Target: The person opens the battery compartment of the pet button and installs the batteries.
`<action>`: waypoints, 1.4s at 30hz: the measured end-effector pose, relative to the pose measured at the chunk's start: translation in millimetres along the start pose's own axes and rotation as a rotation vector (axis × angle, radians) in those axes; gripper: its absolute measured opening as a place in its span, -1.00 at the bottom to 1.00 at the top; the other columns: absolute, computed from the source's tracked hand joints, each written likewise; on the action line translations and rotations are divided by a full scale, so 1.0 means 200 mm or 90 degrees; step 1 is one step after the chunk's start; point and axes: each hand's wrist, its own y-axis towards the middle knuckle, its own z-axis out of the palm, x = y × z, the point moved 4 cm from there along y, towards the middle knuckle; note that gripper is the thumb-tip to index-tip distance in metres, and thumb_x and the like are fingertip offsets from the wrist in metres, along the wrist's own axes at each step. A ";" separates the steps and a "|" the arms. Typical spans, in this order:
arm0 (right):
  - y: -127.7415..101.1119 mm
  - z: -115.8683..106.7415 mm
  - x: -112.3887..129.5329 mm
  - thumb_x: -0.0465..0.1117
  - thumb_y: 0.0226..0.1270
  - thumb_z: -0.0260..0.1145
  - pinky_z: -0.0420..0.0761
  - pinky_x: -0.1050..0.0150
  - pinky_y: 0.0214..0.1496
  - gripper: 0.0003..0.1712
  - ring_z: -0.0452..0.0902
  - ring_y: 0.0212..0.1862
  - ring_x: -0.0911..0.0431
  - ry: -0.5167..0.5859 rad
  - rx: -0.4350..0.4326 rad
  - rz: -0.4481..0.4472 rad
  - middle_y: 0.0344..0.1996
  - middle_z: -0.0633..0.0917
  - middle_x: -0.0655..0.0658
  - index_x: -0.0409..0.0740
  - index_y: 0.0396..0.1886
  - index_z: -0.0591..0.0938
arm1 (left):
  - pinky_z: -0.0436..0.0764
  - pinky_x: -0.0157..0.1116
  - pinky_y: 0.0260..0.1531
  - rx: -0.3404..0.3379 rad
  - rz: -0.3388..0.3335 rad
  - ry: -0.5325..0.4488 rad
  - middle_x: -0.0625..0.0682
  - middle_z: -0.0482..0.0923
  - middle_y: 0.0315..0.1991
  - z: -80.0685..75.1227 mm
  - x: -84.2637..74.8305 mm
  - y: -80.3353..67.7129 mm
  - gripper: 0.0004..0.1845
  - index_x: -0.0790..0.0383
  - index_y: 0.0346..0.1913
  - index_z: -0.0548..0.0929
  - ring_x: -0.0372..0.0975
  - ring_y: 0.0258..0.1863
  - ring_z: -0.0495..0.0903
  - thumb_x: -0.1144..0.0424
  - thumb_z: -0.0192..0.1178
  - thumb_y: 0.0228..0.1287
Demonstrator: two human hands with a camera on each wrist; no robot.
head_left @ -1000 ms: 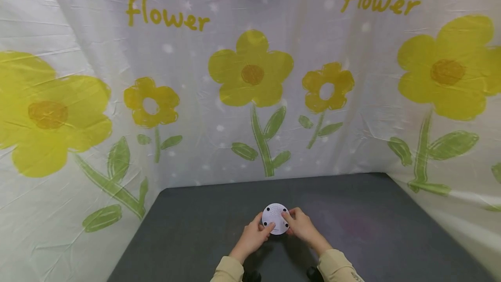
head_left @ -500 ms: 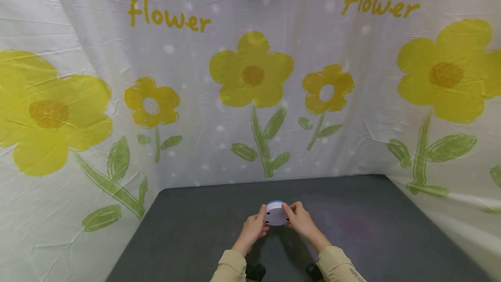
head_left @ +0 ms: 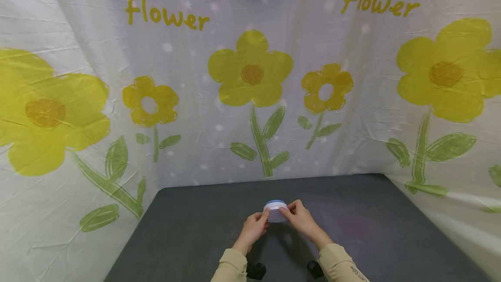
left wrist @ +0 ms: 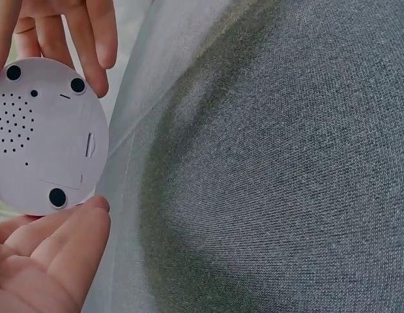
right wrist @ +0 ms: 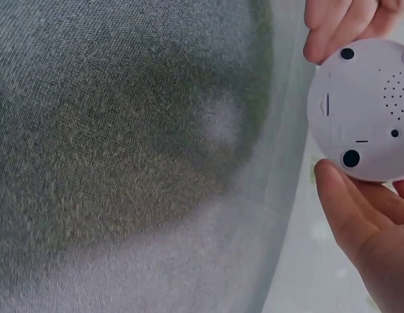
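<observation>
A round white device with a blue top is held above the dark table, between both hands. The head view shows its white side and a sliver of blue. Its flat underside faces the left wrist camera, with black round feet, a patch of small holes and a battery-cover outline. My left hand grips its left edge, thumb near the rim. My right hand pinches the right edge between thumb and fingers. In the right wrist view, fingertips of the right hand touch the rim from below; most of the top is hidden.
The dark grey table spreads around the hands. Behind it and along both sides hangs a white curtain printed with yellow flowers. Two black objects show near the wrists at the bottom of the head view.
The device has tilted: its underside faced the head camera a second ago, and now its side and blue top edge show. My left thumb has moved off the underside towards the rim.
</observation>
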 end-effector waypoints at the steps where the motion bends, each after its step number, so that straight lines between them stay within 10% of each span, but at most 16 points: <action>1: 0.00 0.00 0.00 -0.04 0.28 0.26 0.49 0.17 -0.32 -0.60 0.46 -0.29 0.04 0.001 0.000 -0.002 -0.35 0.55 -0.14 -0.30 -0.21 0.40 | 0.57 -0.08 -0.17 0.003 0.003 0.000 0.33 0.54 -0.10 0.00 0.00 0.00 -0.28 0.53 0.05 0.47 0.04 -0.12 0.58 -0.18 0.02 0.29; 11: -0.02 0.01 -0.05 -0.26 0.19 0.34 0.55 0.07 -0.23 -0.67 0.55 -0.17 -0.11 0.002 0.039 -0.061 -0.27 0.59 -0.24 -0.35 -0.24 0.39 | 0.52 -0.03 -0.09 0.046 0.041 0.037 0.31 0.50 0.02 -0.01 0.04 0.01 -0.35 0.52 0.18 0.39 0.06 0.00 0.50 0.00 0.15 0.27; 21: -0.04 0.07 -0.14 -0.45 0.08 0.34 0.54 -0.02 -0.13 -0.66 0.54 -0.11 -0.23 -0.019 0.054 -0.117 -0.21 0.57 -0.37 -0.43 -0.21 0.39 | 0.46 0.04 -0.04 -0.019 0.172 0.220 0.31 0.53 0.01 0.01 0.06 0.02 -0.25 0.47 0.14 0.46 0.12 0.03 0.48 -0.09 0.32 0.05; 42: -0.10 0.11 -0.24 -0.39 -0.01 0.40 0.37 -0.18 0.01 -0.60 0.43 -0.02 -0.26 -0.075 0.125 -0.101 -0.16 0.55 -0.28 -0.35 -0.19 0.43 | 0.52 0.01 -0.15 -0.067 0.107 0.383 0.15 0.62 -0.12 0.05 0.13 -0.01 -0.42 0.31 -0.02 0.63 0.03 -0.11 0.57 0.17 0.51 -0.20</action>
